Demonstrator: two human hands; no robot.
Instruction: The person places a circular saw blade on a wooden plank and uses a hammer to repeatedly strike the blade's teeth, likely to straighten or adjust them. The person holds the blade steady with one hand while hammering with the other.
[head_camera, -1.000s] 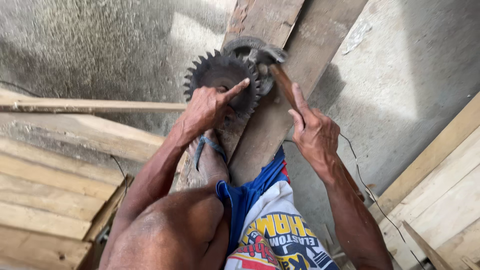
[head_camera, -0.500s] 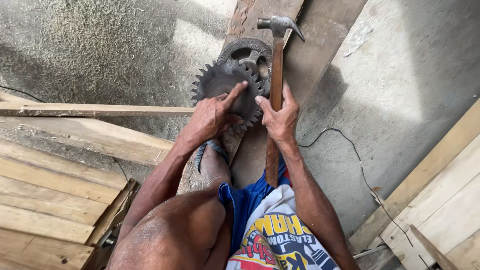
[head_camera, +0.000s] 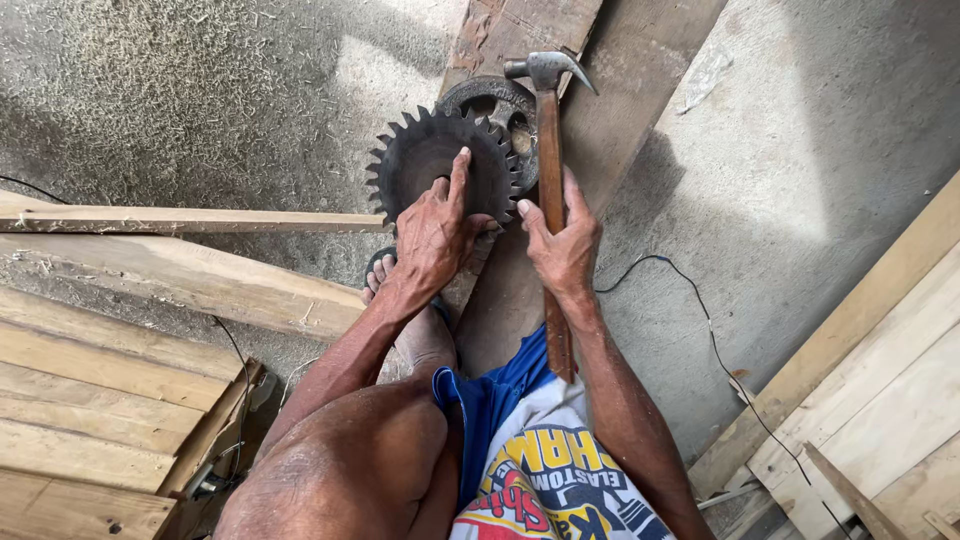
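One saw blade under the flat left hand; one hammer gripped by the right hand.

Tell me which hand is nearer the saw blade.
Left. The left hand presses on the saw blade, forefinger lying across its face. The right hand grips the hammer handle just beside the blade's toothed edge.

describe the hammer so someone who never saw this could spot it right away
Start at the wide dark plank running up the middle of the concrete floor. On it lies a toothed saw blade under the left hand. Just right of it, the right hand holds the hammer upright: the only long wooden handle topped by a grey claw head.
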